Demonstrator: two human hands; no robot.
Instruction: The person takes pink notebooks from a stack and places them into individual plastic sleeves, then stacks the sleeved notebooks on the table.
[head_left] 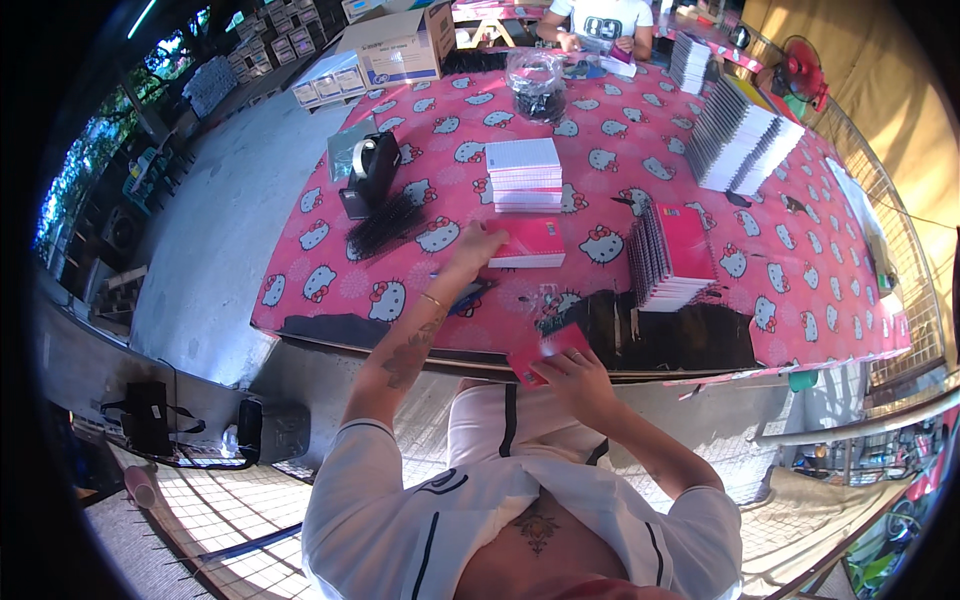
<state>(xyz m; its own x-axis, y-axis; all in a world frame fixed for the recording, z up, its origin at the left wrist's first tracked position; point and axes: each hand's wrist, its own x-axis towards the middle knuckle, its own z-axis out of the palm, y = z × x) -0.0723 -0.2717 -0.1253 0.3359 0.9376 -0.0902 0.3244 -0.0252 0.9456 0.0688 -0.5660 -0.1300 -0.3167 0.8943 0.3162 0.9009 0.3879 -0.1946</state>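
My left hand [480, 246] reaches over the table to a low stack of pink-covered notebooks [530, 238]. Its fingers close on the stack's left edge; how many notebooks they grip is hidden. At the front edge of the table, my right hand [578, 376] holds a pink notebook [545, 350], its fingers lying over the cover. Just behind the low stack is a pile of white page blocks [524, 172]. Black binding coils [388, 226] lie loose to the left, beside a black tape dispenser-like device [372, 175].
Spiral-bound pink notebooks [682, 244] stand stacked at right, with taller stacks [735, 140] behind. A clear plastic bag [537, 85] and cardboard box [402, 48] are at the far side. Another person [603, 25] works across the table. A red fan [800, 72] stands far right.
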